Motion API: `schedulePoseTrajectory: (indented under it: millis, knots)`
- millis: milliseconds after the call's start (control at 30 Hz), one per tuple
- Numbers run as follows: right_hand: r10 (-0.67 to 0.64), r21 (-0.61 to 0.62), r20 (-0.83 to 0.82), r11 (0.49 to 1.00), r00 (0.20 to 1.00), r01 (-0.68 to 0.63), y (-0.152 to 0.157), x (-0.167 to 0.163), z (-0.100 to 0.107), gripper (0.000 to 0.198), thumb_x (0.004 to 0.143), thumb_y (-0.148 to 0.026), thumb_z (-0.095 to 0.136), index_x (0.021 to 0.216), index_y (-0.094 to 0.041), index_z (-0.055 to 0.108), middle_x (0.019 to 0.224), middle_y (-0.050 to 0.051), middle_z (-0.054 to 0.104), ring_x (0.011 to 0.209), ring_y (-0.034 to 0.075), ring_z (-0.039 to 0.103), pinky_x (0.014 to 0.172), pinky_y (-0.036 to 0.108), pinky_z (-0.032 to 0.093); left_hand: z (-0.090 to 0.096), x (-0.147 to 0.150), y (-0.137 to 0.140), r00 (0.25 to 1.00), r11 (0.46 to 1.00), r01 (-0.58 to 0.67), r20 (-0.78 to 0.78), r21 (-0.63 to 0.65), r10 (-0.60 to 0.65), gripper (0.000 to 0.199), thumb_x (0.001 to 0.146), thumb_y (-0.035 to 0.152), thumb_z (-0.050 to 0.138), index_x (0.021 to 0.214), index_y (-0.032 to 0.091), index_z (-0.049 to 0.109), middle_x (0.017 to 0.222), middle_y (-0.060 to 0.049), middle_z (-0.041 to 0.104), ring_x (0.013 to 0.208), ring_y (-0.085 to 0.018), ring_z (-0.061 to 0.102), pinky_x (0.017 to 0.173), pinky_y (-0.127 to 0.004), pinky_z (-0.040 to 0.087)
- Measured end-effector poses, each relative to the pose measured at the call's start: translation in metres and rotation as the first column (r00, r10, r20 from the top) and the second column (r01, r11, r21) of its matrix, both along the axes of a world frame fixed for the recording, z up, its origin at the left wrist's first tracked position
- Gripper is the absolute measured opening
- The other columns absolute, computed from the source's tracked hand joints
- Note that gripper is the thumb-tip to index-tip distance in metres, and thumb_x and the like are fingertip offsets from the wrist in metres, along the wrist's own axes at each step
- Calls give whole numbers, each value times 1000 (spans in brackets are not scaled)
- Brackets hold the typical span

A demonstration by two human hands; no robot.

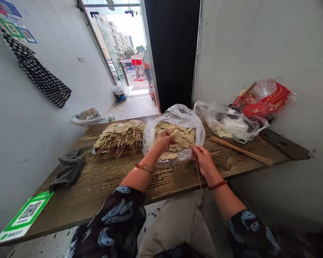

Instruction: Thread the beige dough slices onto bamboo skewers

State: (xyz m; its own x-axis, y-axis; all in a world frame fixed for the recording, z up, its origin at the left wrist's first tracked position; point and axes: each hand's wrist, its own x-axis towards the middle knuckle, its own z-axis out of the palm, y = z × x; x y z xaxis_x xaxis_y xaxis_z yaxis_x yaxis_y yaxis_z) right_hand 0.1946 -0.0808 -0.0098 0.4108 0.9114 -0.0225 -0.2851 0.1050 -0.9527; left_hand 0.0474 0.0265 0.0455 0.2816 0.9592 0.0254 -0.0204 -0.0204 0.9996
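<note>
My left hand [164, 140] is closed, its fingertips pinching a thin pale-yellow slice [179, 139] that looks like potato, over an open clear plastic bag [201, 133]. More loose slices [168, 156] lie inside the bag. At the bag's near right edge, my right hand [201, 156] grips a thin bamboo skewer [198, 175], which slants down past the table's front edge. Left of the bag is a heaped pile of skewered slices [121, 134], with their bare stick ends pointing toward me.
On the wooden table [97, 190] are a bundle of bamboo skewers [242, 150] at right, a plastic bag with white contents [233, 123] behind it, and red packaging [269, 102] by the wall. A dark cloth [67, 168] and a QR-code card [27, 215] lie at left.
</note>
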Motion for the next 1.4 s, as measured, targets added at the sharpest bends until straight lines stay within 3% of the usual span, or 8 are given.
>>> schedulePoseTrajectory:
  millis: [200, 333, 467, 567, 633, 900, 1100, 1400]
  knots:
    - [87, -4, 52, 996, 995, -87, -37, -15, 6, 30, 68, -43, 67, 79, -16, 68, 53, -6, 50, 41, 6, 33, 37, 19, 21, -16, -28, -23, 957, 959, 135, 282, -250, -61, 32, 63, 17, 74, 89, 11, 57, 76, -5, 65, 60, -14, 63, 56, -28, 56]
    - [142, 40, 290, 986, 946, -160, -48, -37, 0, 27, 77, -38, 60, 88, -16, 71, 52, -5, 52, 45, 9, 42, 43, 20, 31, -27, -30, -32, 942, 936, 177, 329, -303, -71, 28, 62, 17, 76, 85, 9, 61, 76, -7, 67, 63, -14, 64, 59, -27, 57]
    - [73, 90, 501, 987, 862, -135, -51, -48, -8, 27, 82, -32, 53, 97, -20, 72, 74, 2, 70, 68, 17, 62, 63, 27, 47, -27, -29, -38, 938, 954, 154, 343, -256, -60, 32, 55, 22, 81, 76, 12, 59, 66, -1, 63, 57, -11, 61, 58, -28, 57]
    - [38, 128, 580, 982, 814, -137, -54, -48, -12, 26, 83, -30, 52, 100, -23, 72, 98, 4, 73, 89, 21, 66, 81, 33, 48, -28, -29, -42, 941, 972, 116, 337, -203, -42, 37, 52, 26, 82, 75, 13, 57, 62, 3, 59, 54, -9, 57, 56, -26, 56]
    - [36, 131, 598, 981, 800, -142, -55, -48, -13, 26, 84, -29, 52, 101, -23, 71, 102, 5, 72, 95, 22, 66, 85, 34, 48, -29, -29, -45, 944, 979, 108, 326, -171, -47, 36, 53, 29, 82, 74, 13, 57, 63, 3, 59, 55, -8, 55, 56, -25, 54]
    - [72, 50, 620, 990, 781, -131, -57, -47, -12, 28, 85, -31, 52, 105, -24, 71, 105, 5, 71, 98, 24, 65, 84, 36, 50, -25, -32, -46, 972, 999, -6, 233, -53, 18, 26, 59, 27, 76, 74, 13, 61, 59, 3, 54, 51, -4, 44, 44, -15, 33]
    - [63, 52, 626, 991, 777, -122, -58, -46, -14, 29, 85, -30, 52, 107, -24, 70, 108, 5, 70, 100, 24, 65, 87, 37, 50, -25, -37, -40, 970, 999, -51, 241, 19, 45, 23, 62, 29, 74, 74, 14, 61, 60, 3, 52, 53, -5, 44, 48, -17, 35]
    - [64, 57, 623, 990, 780, -127, -56, -47, -14, 27, 84, -28, 53, 104, -24, 71, 105, 4, 72, 97, 23, 66, 85, 35, 51, -23, -34, -46, 974, 1000, 9, 225, 12, -12, 27, 60, 33, 75, 73, 14, 60, 60, 3, 51, 54, -6, 44, 51, -19, 37]
